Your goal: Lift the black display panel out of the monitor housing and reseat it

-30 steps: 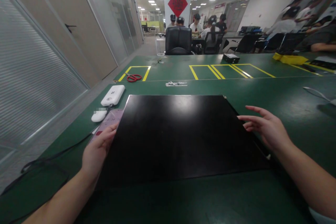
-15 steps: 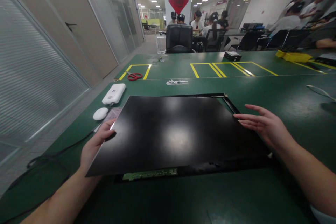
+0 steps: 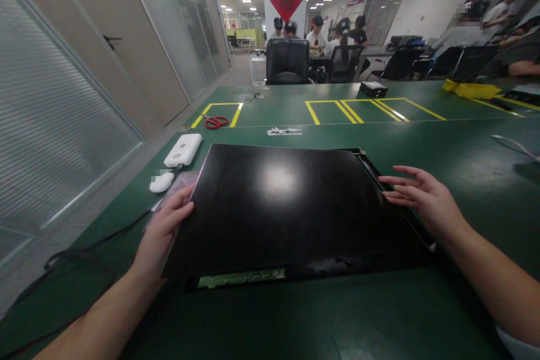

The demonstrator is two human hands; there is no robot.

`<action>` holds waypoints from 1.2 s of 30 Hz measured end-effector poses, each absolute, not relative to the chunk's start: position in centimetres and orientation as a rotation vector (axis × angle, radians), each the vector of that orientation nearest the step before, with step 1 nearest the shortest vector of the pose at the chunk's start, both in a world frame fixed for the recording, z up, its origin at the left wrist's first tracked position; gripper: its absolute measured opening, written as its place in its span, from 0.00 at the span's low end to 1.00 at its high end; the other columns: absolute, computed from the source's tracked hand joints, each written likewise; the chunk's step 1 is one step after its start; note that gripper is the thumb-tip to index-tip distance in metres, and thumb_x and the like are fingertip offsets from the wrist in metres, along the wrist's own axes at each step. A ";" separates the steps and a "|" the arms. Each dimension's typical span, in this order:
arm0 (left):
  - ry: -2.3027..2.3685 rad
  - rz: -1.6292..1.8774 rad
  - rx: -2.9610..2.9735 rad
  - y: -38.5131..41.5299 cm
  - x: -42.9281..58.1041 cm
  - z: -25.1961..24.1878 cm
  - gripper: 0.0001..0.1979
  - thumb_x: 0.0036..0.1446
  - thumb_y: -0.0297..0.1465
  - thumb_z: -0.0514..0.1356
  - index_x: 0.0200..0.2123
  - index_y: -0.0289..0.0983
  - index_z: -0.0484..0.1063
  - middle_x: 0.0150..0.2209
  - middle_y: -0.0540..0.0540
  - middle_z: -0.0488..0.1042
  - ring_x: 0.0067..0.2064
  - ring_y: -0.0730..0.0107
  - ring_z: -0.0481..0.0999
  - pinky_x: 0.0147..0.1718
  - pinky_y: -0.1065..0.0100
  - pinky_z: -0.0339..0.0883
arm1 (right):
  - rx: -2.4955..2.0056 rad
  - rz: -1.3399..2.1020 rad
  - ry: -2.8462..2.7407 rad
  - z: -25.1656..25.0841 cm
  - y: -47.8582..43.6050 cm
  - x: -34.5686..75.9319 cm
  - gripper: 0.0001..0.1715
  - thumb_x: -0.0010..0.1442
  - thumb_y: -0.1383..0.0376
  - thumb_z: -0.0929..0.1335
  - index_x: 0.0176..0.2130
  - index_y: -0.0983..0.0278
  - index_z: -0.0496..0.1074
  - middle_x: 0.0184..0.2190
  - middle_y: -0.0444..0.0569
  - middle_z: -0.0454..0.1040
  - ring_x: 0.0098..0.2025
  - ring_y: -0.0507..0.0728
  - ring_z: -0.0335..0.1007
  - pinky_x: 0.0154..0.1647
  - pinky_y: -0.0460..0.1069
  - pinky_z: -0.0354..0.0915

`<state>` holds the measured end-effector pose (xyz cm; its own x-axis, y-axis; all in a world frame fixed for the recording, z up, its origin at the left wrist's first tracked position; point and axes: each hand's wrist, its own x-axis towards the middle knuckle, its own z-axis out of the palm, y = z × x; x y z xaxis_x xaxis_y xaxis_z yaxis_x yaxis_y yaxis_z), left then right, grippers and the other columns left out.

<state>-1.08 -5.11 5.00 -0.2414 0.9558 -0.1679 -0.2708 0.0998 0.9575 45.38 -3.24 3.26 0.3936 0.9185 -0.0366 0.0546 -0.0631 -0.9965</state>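
Note:
A large glossy black panel lies tilted over a thin black frame on the green table. A green circuit strip shows at its near edge. My left hand grips the panel's left edge, fingers curled on top of it. On the right side my right hand rests with fingers stretched out, its fingertips touching the panel's right edge.
A phone, a white mouse and a white box lie left of the panel. Red scissors and small white parts lie farther back. A black cable trails left. Several seated people and chairs fill the far end.
The panel was lifted off its frame and shifted left, baring the green strip and the frame's right rim. Its far edge has since risen. My left hand now grips the edge from above.

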 end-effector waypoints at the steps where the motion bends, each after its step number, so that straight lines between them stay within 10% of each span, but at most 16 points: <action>1: 1.253 1.390 0.783 -5.1 -1.0 5.0 0.28 0.45 0.35 0.76 0.52 0.39 0.82 0.52 0.44 0.85 0.58 0.44 0.80 0.58 0.56 0.76 | -1.461 0.906 -0.928 3.4 -3.3 45.3 0.23 0.52 0.68 0.75 0.49 0.56 0.74 0.41 0.48 0.85 0.33 0.56 0.83 0.35 0.47 0.80; 17: 1.425 1.274 1.239 -4.0 -1.7 2.4 0.24 0.50 0.43 0.74 0.50 0.42 0.84 0.68 0.39 0.71 0.73 0.41 0.62 0.72 0.46 0.53 | -1.598 0.776 -0.986 3.8 -3.4 45.3 0.18 0.51 0.61 0.77 0.43 0.60 0.78 0.35 0.50 0.85 0.39 0.57 0.81 0.39 0.49 0.76; 36: 1.527 1.172 1.328 -3.6 -2.0 2.4 0.23 0.47 0.45 0.73 0.45 0.42 0.86 0.67 0.38 0.71 0.73 0.38 0.62 0.67 0.48 0.62 | -1.778 0.587 -1.290 3.5 -3.7 45.5 0.18 0.50 0.49 0.73 0.36 0.57 0.81 0.35 0.50 0.85 0.41 0.65 0.79 0.50 0.63 0.71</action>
<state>-1.99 -3.62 2.40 -0.1483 0.9889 0.0122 0.2677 0.0283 0.9631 45.54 -3.71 3.54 0.3607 0.9273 0.1004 0.5335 -0.1168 -0.8377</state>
